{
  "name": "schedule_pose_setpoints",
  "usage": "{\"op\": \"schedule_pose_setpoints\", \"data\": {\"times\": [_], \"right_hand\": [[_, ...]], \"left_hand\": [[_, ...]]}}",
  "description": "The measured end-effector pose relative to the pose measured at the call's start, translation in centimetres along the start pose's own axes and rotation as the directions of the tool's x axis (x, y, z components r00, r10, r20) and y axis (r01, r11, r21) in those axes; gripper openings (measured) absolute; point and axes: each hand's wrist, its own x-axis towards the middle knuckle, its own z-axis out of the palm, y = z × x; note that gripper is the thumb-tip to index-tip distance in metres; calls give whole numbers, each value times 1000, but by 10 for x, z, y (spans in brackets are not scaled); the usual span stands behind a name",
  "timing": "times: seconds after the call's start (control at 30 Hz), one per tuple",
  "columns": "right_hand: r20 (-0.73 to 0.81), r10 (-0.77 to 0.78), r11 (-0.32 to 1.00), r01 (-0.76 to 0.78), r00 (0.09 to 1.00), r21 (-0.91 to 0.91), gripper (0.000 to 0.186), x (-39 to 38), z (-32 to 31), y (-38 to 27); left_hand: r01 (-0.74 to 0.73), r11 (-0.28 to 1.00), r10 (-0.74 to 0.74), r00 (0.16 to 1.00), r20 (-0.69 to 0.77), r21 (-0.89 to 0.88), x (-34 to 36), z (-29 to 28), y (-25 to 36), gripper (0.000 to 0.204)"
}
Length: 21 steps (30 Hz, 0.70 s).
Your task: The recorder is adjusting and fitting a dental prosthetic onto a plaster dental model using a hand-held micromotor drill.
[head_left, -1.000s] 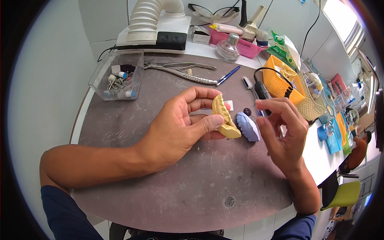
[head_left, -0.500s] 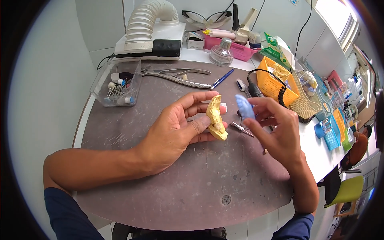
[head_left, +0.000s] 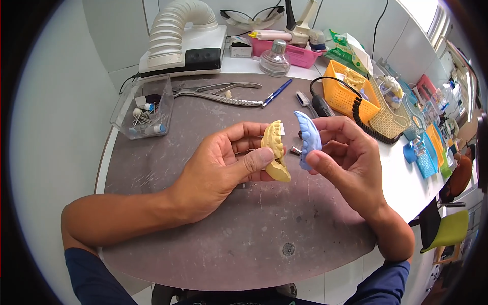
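Note:
My left hand (head_left: 218, 170) is closed around a yellow dental cast (head_left: 273, 142), its row of teeth showing and my thumb across its face. Just to the right, my right hand (head_left: 351, 168) grips a light-blue dental cast (head_left: 307, 134), held upright between thumb and fingers. A small gap separates the two casts above the grey worktop (head_left: 239, 259). Behind them lie a metal tool (head_left: 295, 150) and a small dark round item, both partly hidden by the blue cast and my fingers.
A clear bin of burs (head_left: 134, 117), pliers (head_left: 218, 96), a blue pen (head_left: 274, 94), a brush (head_left: 302, 99) and a corded handpiece (head_left: 320, 101) lie behind. A white extraction unit (head_left: 152, 61) and yellow basket (head_left: 330, 81) stand farther back. A co-worker (head_left: 460, 173) sits far right.
The blue cast, lying on the worktop a second ago, is now raised in my right hand beside the yellow one. The yellow cast has tilted slightly and my view has shifted.

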Motion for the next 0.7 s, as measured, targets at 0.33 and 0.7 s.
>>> {"op": "schedule_pose_setpoints", "data": {"times": [0.33,0.7], "right_hand": [[99,55,990,-67,994,127,40,-1,1,8],[142,34,989,-54,989,138,43,-2,4,12]], "left_hand": [[1,1000,-2,1000,18,24,-2,6,2,55],[21,999,-21,1000,17,32,-3,5,3,55]]}}
